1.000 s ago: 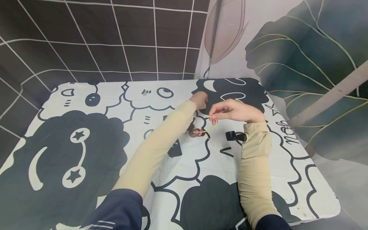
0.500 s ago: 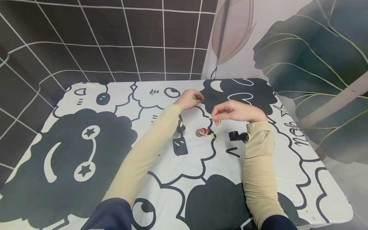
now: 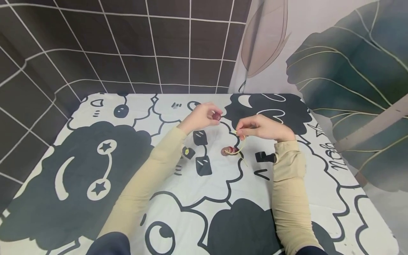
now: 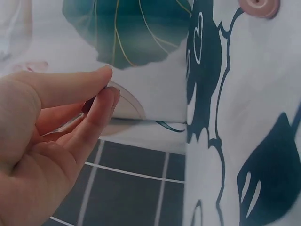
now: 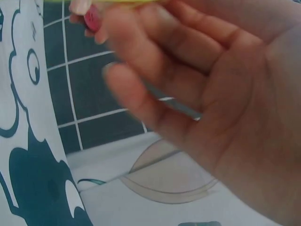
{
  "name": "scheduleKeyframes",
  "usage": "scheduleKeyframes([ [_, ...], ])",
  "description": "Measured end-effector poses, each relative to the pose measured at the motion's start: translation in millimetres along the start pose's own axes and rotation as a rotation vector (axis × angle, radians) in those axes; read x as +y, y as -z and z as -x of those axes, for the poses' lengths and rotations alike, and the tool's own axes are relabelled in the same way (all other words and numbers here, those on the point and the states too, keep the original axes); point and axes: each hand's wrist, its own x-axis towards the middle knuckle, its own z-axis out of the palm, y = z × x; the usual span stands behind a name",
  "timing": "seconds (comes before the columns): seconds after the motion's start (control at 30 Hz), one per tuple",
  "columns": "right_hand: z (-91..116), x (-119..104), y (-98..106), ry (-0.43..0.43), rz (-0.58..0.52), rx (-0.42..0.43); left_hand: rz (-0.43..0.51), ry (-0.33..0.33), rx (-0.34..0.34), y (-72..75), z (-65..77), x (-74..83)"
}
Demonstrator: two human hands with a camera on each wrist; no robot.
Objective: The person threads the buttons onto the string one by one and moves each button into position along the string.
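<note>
In the head view my left hand [image 3: 203, 116] pinches a round dark-red button [image 3: 216, 116] above the table, towards its far side. The right wrist view shows that button [image 5: 92, 19] as pinkish red, between left fingertips at the top edge. My right hand [image 3: 262, 128], just to the right, pinches a thin yellow cord [image 3: 243, 146] between thumb and forefinger. The cord hangs down to several reddish-brown buttons [image 3: 229, 151] lying together on the table. One pale pink button [image 4: 259, 6] shows at the top of the left wrist view.
A white cloth with black cartoon drawings covers the table [image 3: 220, 184]. Behind it hangs a dark grid-patterned curtain [image 3: 172, 42], with a leaf-patterned cloth [image 3: 344, 78] at right. A small black device [image 3: 265, 157] sits by the right wrist.
My left hand has come up and left from the table's far side, and the button now shows in its fingers. The right hand keeps its pinch on the cord with little movement.
</note>
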Motion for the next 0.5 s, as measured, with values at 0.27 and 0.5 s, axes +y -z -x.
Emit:
scheduleKeyframes([
  [0.27, -14.3, -6.7, -9.8, 0.024, -0.01, 0.197, -0.115, -0.067, 0.034, 17.1, 42.1, 9.0],
  [0.5, -18.9, -14.5, -13.9, 0.072, 0.015, 0.228, -0.154, -0.128, 0.075, 22.6, 58.1, 17.6],
])
